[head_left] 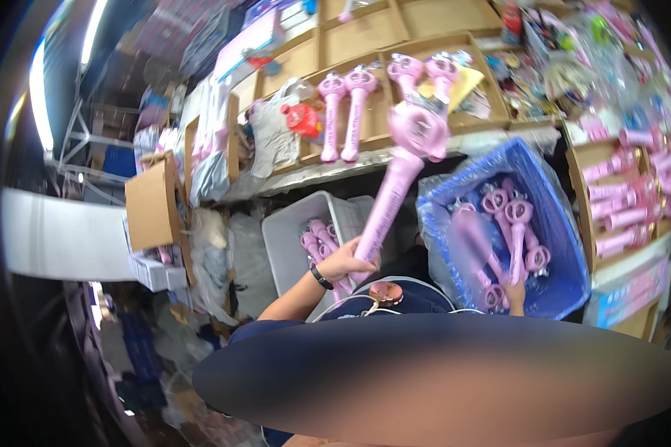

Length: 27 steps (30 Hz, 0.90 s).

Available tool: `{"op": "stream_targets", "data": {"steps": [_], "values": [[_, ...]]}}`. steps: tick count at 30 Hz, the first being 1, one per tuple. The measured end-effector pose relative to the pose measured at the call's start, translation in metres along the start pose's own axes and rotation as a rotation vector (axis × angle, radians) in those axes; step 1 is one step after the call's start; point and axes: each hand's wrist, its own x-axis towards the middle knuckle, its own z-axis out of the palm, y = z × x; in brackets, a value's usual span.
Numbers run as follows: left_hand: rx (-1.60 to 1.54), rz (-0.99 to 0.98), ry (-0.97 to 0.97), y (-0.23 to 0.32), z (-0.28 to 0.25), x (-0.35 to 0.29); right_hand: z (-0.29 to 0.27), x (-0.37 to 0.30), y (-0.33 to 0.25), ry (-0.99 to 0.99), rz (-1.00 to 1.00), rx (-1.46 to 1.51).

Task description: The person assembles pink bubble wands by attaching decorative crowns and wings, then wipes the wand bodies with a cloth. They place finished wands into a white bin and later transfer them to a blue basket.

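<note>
Head view. Nearest: left hand (344, 262), dark band at the wrist, fingers wrapped around the lower handle of a pink wand (389, 211). Wand slants up and away, ringed head foremost, raised above the gap between two tubs. Right hand (515, 295) down inside the blue tub (529, 162), at the handle end of another wand (518, 223); too small to tell whether its fingers close on that handle or only touch it.

Blue tub, film-lined, holds more wands lying at mixed angles. Grey tub (274, 253), left of it, has a loose cluster of wands (313, 243) too.

Beyond: worktable with a divided tray (425, 18). Two wands (355, 119) lie side by side in one compartment; another pair (406, 73) farther right, partly hidden by the raised wand's head. Yellow sheet (467, 88) beside them.

Step, my reading: handling wands piece by piece, one raised, one being reached. Next move seems to call for a firm left grip, the ringed head kept clear of the tray edge, and a clean right-hand hold free of neighbouring wands.
</note>
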Motion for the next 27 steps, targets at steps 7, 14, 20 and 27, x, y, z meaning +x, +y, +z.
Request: {"op": "stream_targets", "data": {"steps": [7, 14, 20, 27], "values": [[-0.198, 0.509, 0.751, 0.002, -0.129, 0.013, -0.015, -0.077, -0.056, 0.238, -0.148, 0.171], [0.511, 0.110, 1.283, 0.008, -0.292, 0.059, -0.006, -0.113, -0.130, 0.319, -0.319, 0.454], [0.691, -0.132, 1.450, 0.007, -0.337, 0.096, 0.012, -0.132, -0.212, 0.240, -0.430, 0.636], [0.801, 0.800, 1.308, 0.042, -0.247, 0.101, 0.029, -0.160, -0.333, 0.195, -0.774, 0.594]]}}
